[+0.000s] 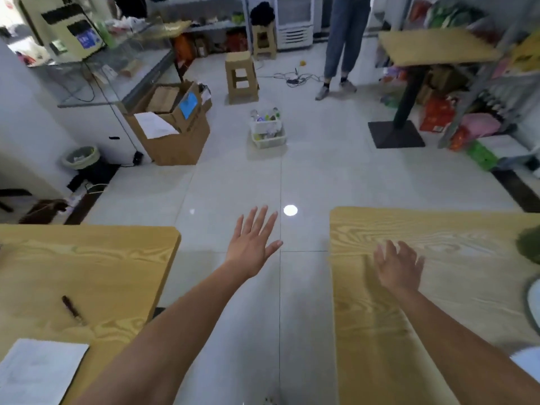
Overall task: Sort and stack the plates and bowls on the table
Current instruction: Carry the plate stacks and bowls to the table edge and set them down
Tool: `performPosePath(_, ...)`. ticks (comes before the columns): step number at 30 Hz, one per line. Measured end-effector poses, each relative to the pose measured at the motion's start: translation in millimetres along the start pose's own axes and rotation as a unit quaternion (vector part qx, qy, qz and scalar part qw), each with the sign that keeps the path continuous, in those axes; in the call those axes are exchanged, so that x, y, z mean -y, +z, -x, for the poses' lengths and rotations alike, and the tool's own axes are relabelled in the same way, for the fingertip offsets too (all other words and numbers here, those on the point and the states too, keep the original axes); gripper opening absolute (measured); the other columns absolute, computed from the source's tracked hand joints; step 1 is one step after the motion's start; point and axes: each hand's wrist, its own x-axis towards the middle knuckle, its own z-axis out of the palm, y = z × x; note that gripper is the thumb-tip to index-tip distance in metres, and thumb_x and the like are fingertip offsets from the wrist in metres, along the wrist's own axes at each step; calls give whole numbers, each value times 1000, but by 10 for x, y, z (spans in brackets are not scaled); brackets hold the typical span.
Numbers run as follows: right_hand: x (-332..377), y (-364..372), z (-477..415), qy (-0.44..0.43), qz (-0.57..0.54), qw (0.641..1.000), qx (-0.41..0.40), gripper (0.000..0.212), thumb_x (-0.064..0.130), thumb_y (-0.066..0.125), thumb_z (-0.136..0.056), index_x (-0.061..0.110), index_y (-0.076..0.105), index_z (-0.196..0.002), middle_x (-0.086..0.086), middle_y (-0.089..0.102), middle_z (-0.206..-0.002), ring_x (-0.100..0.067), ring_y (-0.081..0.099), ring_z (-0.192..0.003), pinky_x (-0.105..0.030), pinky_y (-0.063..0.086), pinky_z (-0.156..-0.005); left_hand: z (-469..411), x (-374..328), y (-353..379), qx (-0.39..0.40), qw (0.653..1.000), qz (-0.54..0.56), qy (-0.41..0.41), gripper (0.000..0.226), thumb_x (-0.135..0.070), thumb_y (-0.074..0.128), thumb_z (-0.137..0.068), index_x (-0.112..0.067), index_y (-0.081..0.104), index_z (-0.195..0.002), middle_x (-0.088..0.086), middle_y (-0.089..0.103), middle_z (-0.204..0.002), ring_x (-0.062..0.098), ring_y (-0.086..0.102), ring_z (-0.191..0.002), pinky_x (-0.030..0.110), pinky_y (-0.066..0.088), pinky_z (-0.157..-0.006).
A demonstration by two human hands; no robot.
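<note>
My left hand (252, 243) reaches out over the floor gap between two wooden tables, fingers straight and spread, holding nothing. My right hand (399, 266) hovers over the right table (455, 229), fingers loosely spread and empty. At the right edge of the view a pale rim of a plate or bowl (533, 305) shows, mostly cut off. A dark green object (529, 245) sits further back on that table, also cut off, and I cannot tell what it is.
The left table (96, 258) holds a dark pen (72, 309) and a sheet of paper (38, 372). On the tiled floor ahead are a cardboard box (172, 127), a white basket of bottles (267, 130), a stool (241, 77) and a standing person (344, 45).
</note>
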Motion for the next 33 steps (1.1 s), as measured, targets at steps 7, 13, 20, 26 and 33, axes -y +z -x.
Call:
performPosePath(7,-270,-102,101,160,-45,986,7,54,47,21,-100,20,32,-146,-10,23,-156,-26,16,-145,-48,6,-119,-1071,-675,86,26,989,5,146,69,-60,13,-97,-27,-12,-152,-2,-16,-161,21,-16,-149,40,-11,-118)
performPosePath(13,-433,-194,-164,281,-69,957,-30,53,45,25,-100,20,29,-146,-9,23,-155,-26,15,-146,-49,7,-119,-2127,-1275,-40,-3,948,-19,318,69,-61,13,-96,-28,-6,-153,-1,-11,-162,21,-11,-150,44,-8,-120)
performPosePath(20,-428,-397,-737,435,-83,894,-72,54,48,21,-100,24,23,-148,-6,19,-157,-23,13,-147,-47,10,-119,-3661,-1788,-423,-18,888,-29,458,67,-58,12,-98,-27,-11,-153,-1,-17,-161,22,-17,-148,42,-11,-119)
performPosePath(26,-402,-502,-769,558,-139,813,-97,56,48,20,-100,23,19,-150,-6,15,-158,-24,11,-147,-47,6,-120,-4100,-2762,-635,-20,805,-46,592,67,-57,11,-99,-25,-12,-153,0,-18,-160,23,-18,-148,44,-10,-119)
performPosePath(33,-816,-464,-757,645,-115,751,-79,55,48,20,-100,24,21,-150,-7,19,-157,-24,14,-147,-45,6,-120,-3916,-3735,-349,34,727,-15,686,68,-60,12,-97,-26,-7,-153,2,-9,-162,23,-11,-150,43,-8,-119)
